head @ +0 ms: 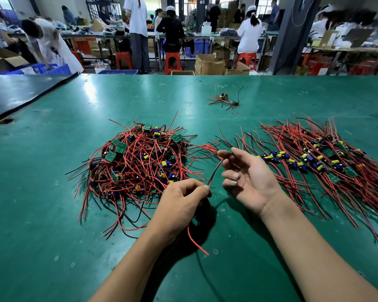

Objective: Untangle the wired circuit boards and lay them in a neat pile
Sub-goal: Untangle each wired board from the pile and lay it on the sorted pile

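Two hands just over the green counter [42, 192]: left hand [183, 201] curled round one wired circuit board [203, 204], mostly hidden in the fist; right hand [247, 175] palm-up, loosely bent, pinching that board's wire [214, 171] near its tip. Best to slide the pinch lightly along the lead, then lay it parallel on the combed pile [314, 162] at right. Beyond, the tangled heap [140, 158] and a stray cluster [224, 99].

I can read no text from here: the green circuit boards [121, 148] in the tangled heap are too small for any print to show (just blur), and the cardboard boxes [208, 64] and blue crates [52, 69] beyond the bench [52, 192] carry nothing legible.
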A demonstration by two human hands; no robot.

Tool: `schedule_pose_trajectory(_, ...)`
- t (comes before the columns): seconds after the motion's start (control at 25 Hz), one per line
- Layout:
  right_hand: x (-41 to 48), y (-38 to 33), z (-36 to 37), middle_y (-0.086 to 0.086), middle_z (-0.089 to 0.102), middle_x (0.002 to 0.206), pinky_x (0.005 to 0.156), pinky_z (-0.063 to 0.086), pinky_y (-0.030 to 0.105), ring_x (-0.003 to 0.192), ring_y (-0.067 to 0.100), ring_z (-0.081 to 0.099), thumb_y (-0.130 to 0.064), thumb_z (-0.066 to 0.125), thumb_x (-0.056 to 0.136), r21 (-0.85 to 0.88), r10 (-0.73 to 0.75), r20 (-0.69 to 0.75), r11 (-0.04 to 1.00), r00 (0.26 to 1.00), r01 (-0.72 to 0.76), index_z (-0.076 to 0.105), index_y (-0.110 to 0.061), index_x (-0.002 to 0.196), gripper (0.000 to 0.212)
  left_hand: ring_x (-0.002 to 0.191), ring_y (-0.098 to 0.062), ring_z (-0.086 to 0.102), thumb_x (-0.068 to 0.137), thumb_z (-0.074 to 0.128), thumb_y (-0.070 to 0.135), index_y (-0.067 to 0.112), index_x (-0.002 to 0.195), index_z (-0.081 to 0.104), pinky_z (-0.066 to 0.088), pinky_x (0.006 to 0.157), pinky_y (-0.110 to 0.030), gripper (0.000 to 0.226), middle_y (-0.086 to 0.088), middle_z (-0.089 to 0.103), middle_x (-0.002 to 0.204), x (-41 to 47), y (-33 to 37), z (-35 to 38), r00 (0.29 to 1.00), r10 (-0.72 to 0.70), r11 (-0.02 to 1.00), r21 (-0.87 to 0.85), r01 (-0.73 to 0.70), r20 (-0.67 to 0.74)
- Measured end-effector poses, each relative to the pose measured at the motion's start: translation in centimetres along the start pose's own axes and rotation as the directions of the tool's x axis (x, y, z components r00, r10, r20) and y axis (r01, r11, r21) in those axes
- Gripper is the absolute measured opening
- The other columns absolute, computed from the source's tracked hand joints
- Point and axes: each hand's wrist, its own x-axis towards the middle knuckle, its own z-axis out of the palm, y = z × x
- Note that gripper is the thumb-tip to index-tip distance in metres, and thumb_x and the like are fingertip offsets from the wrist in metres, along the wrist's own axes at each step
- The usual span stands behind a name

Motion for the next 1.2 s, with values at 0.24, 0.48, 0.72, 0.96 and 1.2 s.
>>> schedule_pose_trajectory(0.24, -0.2, -0.7, -0.5, -0.005, 0.040, 0.067, 0.040, 0.017, 0.018, 0.035, 0.007, 0.026, -0.024, 0.057, 0.083, 0.182, 0.123, 0.124, 0.973, 0.985, -0.144, 0.065, -0.010, 0.059, 0.028, 0.057, -0.016, 0.055, 0.090, 0.066, 0.015, 0.002, 0.076, 0.069, 0.044, 0.058, -0.023, 0.019, -0.005, 0.063, 0.062, -0.1, 0.0, 0.1, 0.999, -0.003, 1.000, 0.010, 0.002, 0.040)
schedule_pose_trajectory(0.48, -0.2, -0.3, -0.1, -0.007, 0.038, 0.059, 0.040, 0.016, 0.017, 0.040, 0.005, 0.024, -0.042, 0.060, 0.086, -0.162, -0.007, 0.114, 0.986, 0.993, 0.026, 0.075, -0.011, 0.089, 0.035, 0.054, -0.015, 0.055, 0.092, 0.062, 0.012, 0.003, 0.074, 0.070, 0.044, 0.054, -0.023, 0.022, -0.007, 0.065, 0.060, 0.0, 0.2, 0.0, 1.000, -0.008, 1.000, 0.003, 0.008, -0.017)
schedule_pose_trajectory(0.72, -0.4, 3.8, 0.9, 0.006, 0.067, 0.069, 0.045, 0.046, 0.020, 0.050, 0.012, 0.057, -0.030, 0.067, 0.094, -0.581, -0.079, 0.149, 0.800, 0.986, 0.152, 0.077, -0.009, 0.091, 0.023, 0.062, -0.002, 0.063, 0.093, 0.058, 0.005, -0.004, 0.075, 0.068, 0.048, 0.056, -0.013, 0.023, 0.008, 0.072, 0.071, 0.3, 0.0, 0.1, 0.998, 0.041, 0.999, -0.002, -0.041, -0.037)
schedule_pose_trajectory(0.96, 0.8, 2.7, 0.0, -0.003, 0.034, 0.054, 0.036, 0.022, 0.016, 0.038, 0.006, 0.026, -0.038, 0.064, 0.095, -0.530, -0.265, 0.001, 0.817, 0.964, 0.225, 0.075, -0.012, 0.073, 0.036, 0.058, -0.019, 0.057, 0.091, 0.062, 0.010, 0.003, 0.072, 0.069, 0.044, 0.060, -0.027, 0.021, -0.005, 0.068, 0.061, 0.2, 0.4, 0.0, 0.999, -0.050, 0.998, -0.048, 0.050, 0.008)
schedule_pose_trajectory(1.2, 1.1, 1.5, -0.8, -0.010, 0.038, 0.051, 0.033, 0.021, 0.016, 0.037, 0.004, 0.024, -0.034, 0.065, 0.095, -0.373, -0.344, -0.132, 0.886, 0.930, 0.275, 0.070, -0.010, 0.071, 0.035, 0.061, -0.022, 0.055, 0.090, 0.063, 0.011, 0.007, 0.070, 0.071, 0.042, 0.063, -0.031, 0.022, -0.007, 0.067, 0.061, -0.1, 0.9, -0.2, 0.994, -0.072, 0.997, -0.009, 0.073, 0.084)
